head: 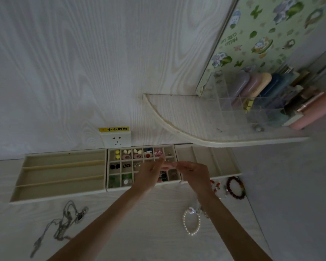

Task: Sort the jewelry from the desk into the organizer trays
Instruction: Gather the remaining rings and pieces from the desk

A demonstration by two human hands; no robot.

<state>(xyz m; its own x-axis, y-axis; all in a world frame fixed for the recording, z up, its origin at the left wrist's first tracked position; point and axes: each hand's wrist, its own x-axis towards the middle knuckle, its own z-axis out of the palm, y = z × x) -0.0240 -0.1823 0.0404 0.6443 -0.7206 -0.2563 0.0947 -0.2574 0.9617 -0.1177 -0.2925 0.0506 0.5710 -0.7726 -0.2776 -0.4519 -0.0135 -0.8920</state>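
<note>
Three cream organizer trays stand in a row at the back of the desk: a long-slot tray (60, 174) on the left, a small-cell tray (120, 187) in the middle holding several earrings and charms, and a wide-slot tray (222, 162) on the right. My left hand (151, 172) and my right hand (192, 172) meet above the middle tray's right cells, fingertips pinched together on something too small to make out. On the desk lie a silver pendant necklace (64, 223), a pearl bracelet (191, 221), a dark red bead bracelet (235, 187) and a red-and-white piece (215, 185).
A wall socket (116, 140) with a yellow warning label sits behind the middle tray. A curved shelf (196, 129) juts out above the right tray, carrying a clear acrylic organizer (252, 102) with cases and a pink box. The desk's right edge (256, 213) runs diagonally.
</note>
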